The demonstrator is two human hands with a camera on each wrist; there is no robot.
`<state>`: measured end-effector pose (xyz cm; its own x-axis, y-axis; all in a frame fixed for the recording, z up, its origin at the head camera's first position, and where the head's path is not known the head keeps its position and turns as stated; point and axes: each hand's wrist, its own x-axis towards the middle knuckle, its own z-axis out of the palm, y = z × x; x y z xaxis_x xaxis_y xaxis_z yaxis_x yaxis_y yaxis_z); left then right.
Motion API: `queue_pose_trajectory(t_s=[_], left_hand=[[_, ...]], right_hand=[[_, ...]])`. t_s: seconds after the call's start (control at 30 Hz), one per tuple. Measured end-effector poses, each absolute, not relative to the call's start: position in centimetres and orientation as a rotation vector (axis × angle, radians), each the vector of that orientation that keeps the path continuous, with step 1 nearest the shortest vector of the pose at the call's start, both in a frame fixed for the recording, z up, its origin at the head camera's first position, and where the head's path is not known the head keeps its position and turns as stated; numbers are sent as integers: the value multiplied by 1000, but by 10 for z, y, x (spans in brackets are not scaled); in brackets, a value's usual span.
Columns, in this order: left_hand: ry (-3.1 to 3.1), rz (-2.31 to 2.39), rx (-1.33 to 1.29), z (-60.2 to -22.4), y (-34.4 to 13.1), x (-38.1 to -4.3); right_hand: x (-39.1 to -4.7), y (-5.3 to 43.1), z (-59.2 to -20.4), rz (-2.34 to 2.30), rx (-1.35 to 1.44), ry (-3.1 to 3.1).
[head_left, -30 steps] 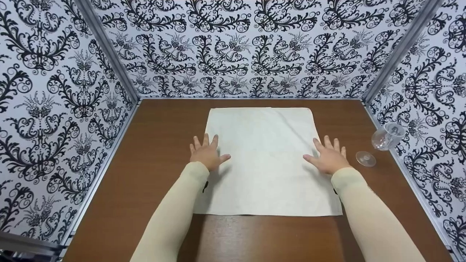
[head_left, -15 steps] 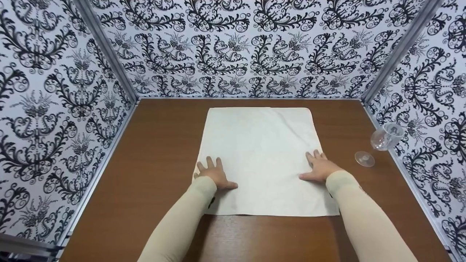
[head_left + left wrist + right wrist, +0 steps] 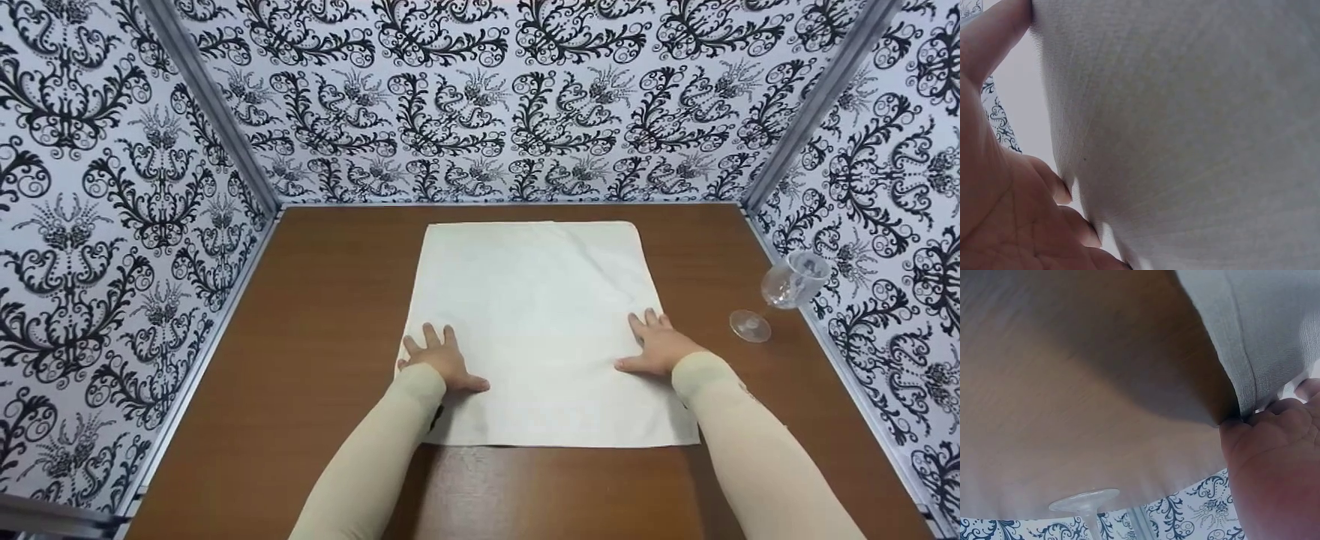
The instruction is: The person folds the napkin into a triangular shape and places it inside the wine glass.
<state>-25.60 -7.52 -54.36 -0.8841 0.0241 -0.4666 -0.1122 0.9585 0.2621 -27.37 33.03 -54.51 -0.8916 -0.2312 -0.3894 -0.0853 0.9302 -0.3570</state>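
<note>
A white cloth [image 3: 536,315] lies spread on the brown table, with a faint crease toward its far right corner. My left hand [image 3: 444,361] rests on the cloth near its left edge, fingers spread and thumb pointing inward. In the left wrist view, the fingertips meet the cloth [image 3: 1185,135] while the palm stays raised. On the right side, my right hand [image 3: 660,349] touches the cloth close to its edge, fingers spread. The right wrist view shows that hand's fingertips right at the hemmed border [image 3: 1241,365]. Neither hand holds anything.
A clear stemmed glass [image 3: 793,281] stands on the table to the right of the cloth, beside the right wall; its round foot [image 3: 1086,500] shows in the right wrist view. Black-and-white patterned panels enclose the brown table [image 3: 315,300] at the back and both sides.
Both hands have come nearer to me and down onto the cloth, the left also slightly rightward. Over the last half second they have stayed nearly still.
</note>
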Motion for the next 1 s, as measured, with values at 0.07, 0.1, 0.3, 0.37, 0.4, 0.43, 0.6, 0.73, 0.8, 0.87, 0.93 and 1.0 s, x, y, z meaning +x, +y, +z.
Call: queue_pose_trajectory(t_s=[0.07, 0.1, 0.3, 0.37, 0.4, 0.43, 0.6, 0.73, 0.8, 0.87, 0.93, 1.0], left_hand=[[2623, 392, -63, -544, -75, -257], [2620, 391, -63, -544, -74, -257], [2620, 384, -76, -539, -76, -261], [2624, 377, -70, -540, -77, -263], [2625, 375, -68, -540, -77, -264], [2627, 373, -66, -540, -77, -265], [2644, 352, -58, -540, -78, -271], [2639, 341, -40, -542, -79, -275], [2636, 342, -33, -542, -80, -276], [2642, 354, -27, -542, -80, -277], [2649, 359, -24, -541, -81, -278], [2653, 359, -15, -541, -83, -279]], right_hand=[[-274, 332, -546, -459, -229, 2658], [-274, 332, -547, -462, -224, 2656], [-275, 333, -551, -474, -220, 2667], [-275, 332, -552, -471, -224, 2677], [-275, 332, -553, -466, -225, 2681], [-274, 332, -553, -463, -226, 2685], [-274, 330, -553, -441, -228, 2704], [-275, 330, -556, -435, -218, 2702], [-276, 331, -558, -439, -215, 2698], [-277, 331, -561, -440, -213, 2697], [-278, 330, -562, -444, -212, 2703], [-277, 329, -563, -441, -213, 2705]])
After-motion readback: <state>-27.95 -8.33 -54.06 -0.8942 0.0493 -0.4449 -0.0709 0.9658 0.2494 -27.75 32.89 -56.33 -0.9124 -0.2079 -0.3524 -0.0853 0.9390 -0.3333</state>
